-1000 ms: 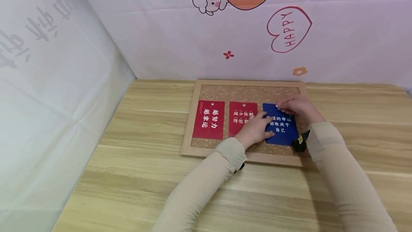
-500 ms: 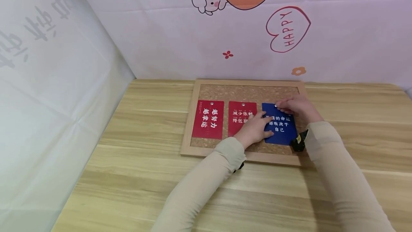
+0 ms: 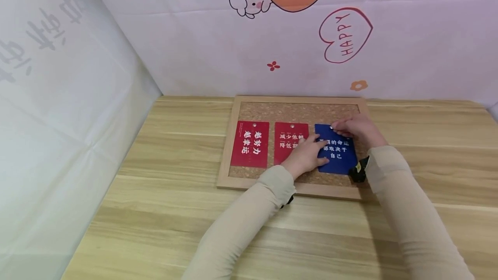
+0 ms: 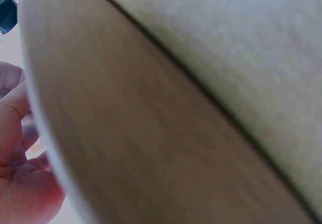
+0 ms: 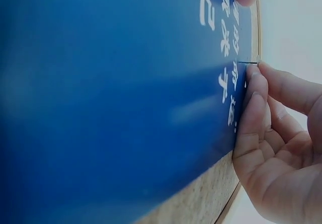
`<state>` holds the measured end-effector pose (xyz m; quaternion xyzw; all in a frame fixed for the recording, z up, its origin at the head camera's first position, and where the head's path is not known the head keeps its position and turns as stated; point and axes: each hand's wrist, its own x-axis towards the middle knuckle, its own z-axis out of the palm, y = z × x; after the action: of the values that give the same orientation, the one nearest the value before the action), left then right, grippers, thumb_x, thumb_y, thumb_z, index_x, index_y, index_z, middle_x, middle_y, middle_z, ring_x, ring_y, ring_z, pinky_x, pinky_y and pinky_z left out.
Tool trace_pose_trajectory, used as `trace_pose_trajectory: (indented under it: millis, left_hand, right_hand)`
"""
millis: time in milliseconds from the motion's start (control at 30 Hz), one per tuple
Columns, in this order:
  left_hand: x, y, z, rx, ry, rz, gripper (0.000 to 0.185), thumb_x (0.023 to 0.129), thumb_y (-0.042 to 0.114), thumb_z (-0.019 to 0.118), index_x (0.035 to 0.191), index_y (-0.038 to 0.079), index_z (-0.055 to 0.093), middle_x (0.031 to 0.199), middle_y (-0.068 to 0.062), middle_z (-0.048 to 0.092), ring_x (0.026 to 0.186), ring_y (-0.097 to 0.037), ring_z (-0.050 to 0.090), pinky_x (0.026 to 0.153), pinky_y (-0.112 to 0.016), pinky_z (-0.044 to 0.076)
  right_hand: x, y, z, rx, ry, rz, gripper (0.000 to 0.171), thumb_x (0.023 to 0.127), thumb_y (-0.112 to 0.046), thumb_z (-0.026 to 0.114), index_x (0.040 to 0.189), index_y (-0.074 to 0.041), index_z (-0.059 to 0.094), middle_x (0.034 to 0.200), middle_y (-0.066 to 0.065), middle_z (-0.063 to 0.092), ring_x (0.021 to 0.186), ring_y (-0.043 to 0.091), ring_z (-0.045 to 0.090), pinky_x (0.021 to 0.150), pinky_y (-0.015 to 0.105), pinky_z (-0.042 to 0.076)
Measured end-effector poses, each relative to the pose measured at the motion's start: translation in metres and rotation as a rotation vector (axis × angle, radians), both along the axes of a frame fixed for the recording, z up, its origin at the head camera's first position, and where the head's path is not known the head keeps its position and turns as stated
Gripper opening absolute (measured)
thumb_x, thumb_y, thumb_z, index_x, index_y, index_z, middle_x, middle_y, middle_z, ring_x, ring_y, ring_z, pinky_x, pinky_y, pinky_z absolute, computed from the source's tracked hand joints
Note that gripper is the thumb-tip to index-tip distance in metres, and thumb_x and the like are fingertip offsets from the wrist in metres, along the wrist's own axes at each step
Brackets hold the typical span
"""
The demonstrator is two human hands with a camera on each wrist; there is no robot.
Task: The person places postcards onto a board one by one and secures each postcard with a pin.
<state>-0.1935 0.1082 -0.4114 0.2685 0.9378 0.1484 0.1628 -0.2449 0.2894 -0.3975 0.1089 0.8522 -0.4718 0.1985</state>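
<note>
A blue card [image 3: 337, 165] with white writing lies on the right part of a wood-framed cork board [image 3: 299, 110]. My left hand [image 3: 304, 154] rests across from the left, its spread fingertips on the card's left side and its palm over the middle red card [image 3: 283, 154]. At the card's top edge my right hand [image 3: 359, 129] pinches a pushpin [image 5: 247, 62] between thumb and finger. The right wrist view shows the pin's thin shaft reaching from the fingertips to the card. In the left wrist view, the left hand [image 4: 22, 168] is partly hidden behind the board's frame.
Another red card [image 3: 249, 159] is at the board's left, with a pin at its top; the middle red card also has one. The board lies on a wood-grain table [image 3: 163, 202] against a printed white backdrop [image 3: 218, 55]. A white cloth [image 3: 58, 141] hangs at the left.
The head view has shifted a little, so everything sits slightly further left. Both hands keep their places on the blue card, and the right one still pinches the pushpin.
</note>
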Motion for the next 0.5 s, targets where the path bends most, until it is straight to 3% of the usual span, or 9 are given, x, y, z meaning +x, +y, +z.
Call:
trace_pose_trajectory:
  millis: [500]
  left_hand:
    - [-0.0004,0.0002,-0.0005,0.007,-0.006,0.005,0.056,0.094,0.040,0.057,0.146,0.024,0.041,0.157,-0.002,0.029,0.139,-0.024,0.036,0.108,-0.028,0.042]
  right_hand:
    - [0.0009,-0.0010,-0.0008,0.049,0.018,0.007,0.041,0.096,-0.019,0.054,0.125,0.011,0.054,0.066,-0.019,0.060,0.066,-0.002,0.057,0.064,0.013,0.049]
